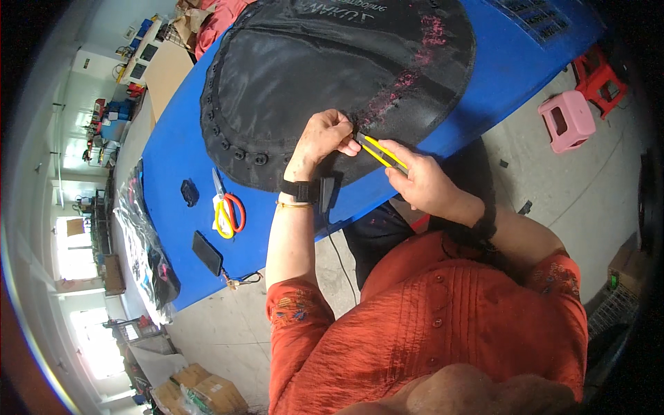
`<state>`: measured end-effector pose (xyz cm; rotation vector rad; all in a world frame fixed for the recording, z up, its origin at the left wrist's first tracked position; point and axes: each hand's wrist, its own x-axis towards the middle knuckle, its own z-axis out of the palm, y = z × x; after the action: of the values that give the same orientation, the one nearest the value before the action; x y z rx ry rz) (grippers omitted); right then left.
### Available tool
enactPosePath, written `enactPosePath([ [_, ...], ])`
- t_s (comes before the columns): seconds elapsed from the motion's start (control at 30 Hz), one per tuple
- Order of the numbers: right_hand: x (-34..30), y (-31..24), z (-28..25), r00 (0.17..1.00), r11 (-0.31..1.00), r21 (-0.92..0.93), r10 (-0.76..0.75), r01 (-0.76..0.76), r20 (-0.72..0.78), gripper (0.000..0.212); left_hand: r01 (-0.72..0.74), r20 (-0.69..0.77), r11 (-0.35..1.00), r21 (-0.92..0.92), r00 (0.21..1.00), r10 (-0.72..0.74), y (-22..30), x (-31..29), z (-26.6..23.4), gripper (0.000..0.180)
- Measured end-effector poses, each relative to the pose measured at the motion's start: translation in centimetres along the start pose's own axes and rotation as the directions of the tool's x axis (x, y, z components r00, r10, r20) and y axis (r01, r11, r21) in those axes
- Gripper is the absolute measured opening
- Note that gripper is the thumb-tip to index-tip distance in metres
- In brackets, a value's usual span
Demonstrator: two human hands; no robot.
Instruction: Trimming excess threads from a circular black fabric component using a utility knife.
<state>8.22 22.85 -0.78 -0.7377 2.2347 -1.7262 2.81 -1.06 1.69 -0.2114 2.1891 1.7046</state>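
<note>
Head view — right fingers [397,149] grip yellow-handled tool [377,146], left fingers [339,130] pinch black fabric [277,86].

Free tabletop [515,76] right of black mat [283,90], scissors [222,196] an obstacle leftward

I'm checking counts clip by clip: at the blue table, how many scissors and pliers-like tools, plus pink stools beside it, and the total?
Scissors: 1
Pliers-like tool, yellow-handled, in the right hand: 1
Pink stool: 1
Total: 3
</note>
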Motion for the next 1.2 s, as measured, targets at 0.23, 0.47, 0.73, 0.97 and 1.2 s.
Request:
enactPosePath([
  [0.23, -0.7, -0.6, -1.1, 0.990, 0.991, 0.041, 0.124, -0.127, 0.073, 0.043, 0.151, -0.060, 0.972, 0.183, 0.988, -0.142, 3.1, 0.4, 1.0, 0.023],
  [0.47, -1.3, 0.4, -1.2, 0.997, 0.993, 0.102, 0.062, -0.067, 0.054, 0.047, 0.189, -0.062, 0.943, 0.274, 0.982, -0.179, 3.2, 1.0, 0.7, 0.024],
  [0.73, -1.2, -0.8, -2.2, 0.973, 0.958, 0.173, 0.223, -0.230, 0.058, 0.042, 0.068, 0.001, 0.995, 0.075, 0.998, -0.068, 0.7, 0.4, -0.1, 0.015],
  [0.97, 1.0, 0.2, -1.0, 0.994, 0.985, 0.169, 0.059, -0.044, -0.089, 0.041, 0.036, -0.060, 0.997, -0.072, 0.997, -0.041, -0.1, -0.2, 0.4, 0.012],
  [1.2, 2.4, 0.5, 0.0, 0.990, 0.959, 0.263, 0.125, -0.104, -0.065, 0.044, 0.027, -0.066, 0.997, -0.070, 0.997, -0.032, -0.2, -0.4, 0.4, 0.015],
])
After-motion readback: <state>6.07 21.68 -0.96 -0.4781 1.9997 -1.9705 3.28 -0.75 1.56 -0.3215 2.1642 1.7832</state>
